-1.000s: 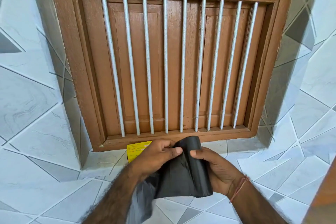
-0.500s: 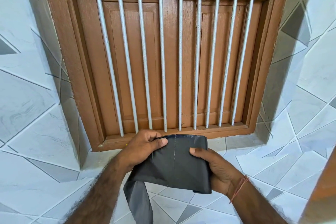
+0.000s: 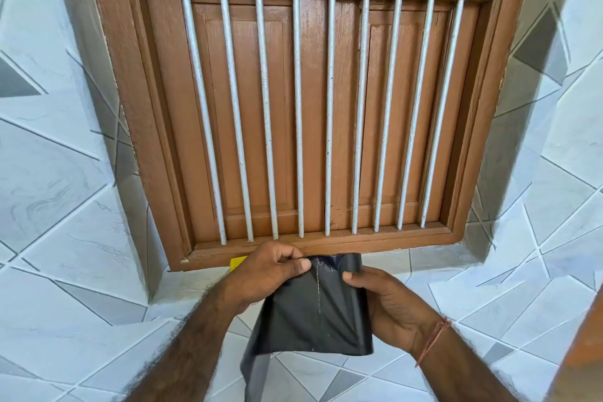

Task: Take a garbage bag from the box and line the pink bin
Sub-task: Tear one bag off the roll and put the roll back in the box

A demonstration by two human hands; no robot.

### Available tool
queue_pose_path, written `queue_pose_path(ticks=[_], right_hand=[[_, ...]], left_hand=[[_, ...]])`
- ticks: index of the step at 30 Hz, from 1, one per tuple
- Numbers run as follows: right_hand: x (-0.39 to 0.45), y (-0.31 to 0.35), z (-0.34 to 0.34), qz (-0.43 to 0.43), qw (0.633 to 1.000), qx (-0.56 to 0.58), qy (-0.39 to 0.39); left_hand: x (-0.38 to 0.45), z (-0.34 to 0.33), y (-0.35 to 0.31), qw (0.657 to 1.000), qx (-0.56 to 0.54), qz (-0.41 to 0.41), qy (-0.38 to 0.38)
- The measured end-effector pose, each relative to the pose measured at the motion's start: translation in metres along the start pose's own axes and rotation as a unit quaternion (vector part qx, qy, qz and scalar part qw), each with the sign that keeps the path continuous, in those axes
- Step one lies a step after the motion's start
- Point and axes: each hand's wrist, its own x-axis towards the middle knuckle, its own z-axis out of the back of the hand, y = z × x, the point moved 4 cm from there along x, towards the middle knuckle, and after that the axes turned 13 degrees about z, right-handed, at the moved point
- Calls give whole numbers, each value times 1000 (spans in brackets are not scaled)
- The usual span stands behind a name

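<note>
Both hands hold a flat black garbage bag (image 3: 313,310) up in front of a brown wooden window (image 3: 313,108) set in a tiled wall (image 3: 58,173). On one side the left hand (image 3: 264,271) is pinched shut on the bag's upper left corner, thumb pressed down over the plastic against the curled fingers. Across from it the right hand (image 3: 388,300) is closed on the right edge, thumb lying on the front face near the top and the fingers hidden behind the sheet. Between the two thumbs a thin pale dotted line — a perforation — runs straight down the bag from its top edge to its bottom edge. To the right of that line the plastic is taut and smooth; the top edge beside it curls over a little. A looser strip of the same black plastic hangs from the lower left corner and trails down out of view beside the left forearm. White metal bars (image 3: 298,114) stand upright across the window, with closed wooden shutters behind them. Just behind the left hand, on the tiled sill (image 3: 424,261) below the frame, a small corner of a yellow box (image 3: 237,263) shows — most of it is covered by the hand. A thin reddish thread (image 3: 435,339) circles the right wrist.
</note>
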Motion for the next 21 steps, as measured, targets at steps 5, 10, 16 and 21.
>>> queue_pose_path(ticks=[5,10,16,21], right_hand=[[0,-9,-9,-33,999,29,-8],[4,-11,-15,-10,999,6,-29],[8,-13,-14,-4,998,-37,-57],[8,-14,-20,22,997,-61,-41]], left_hand=[[3,-8,-3,1000,4,-8,-15],[8,-18,-5,998,18,-45,-43],[14,-30,1,990,62,-87,-92],[11,-36,1,988,19,-100,-112]])
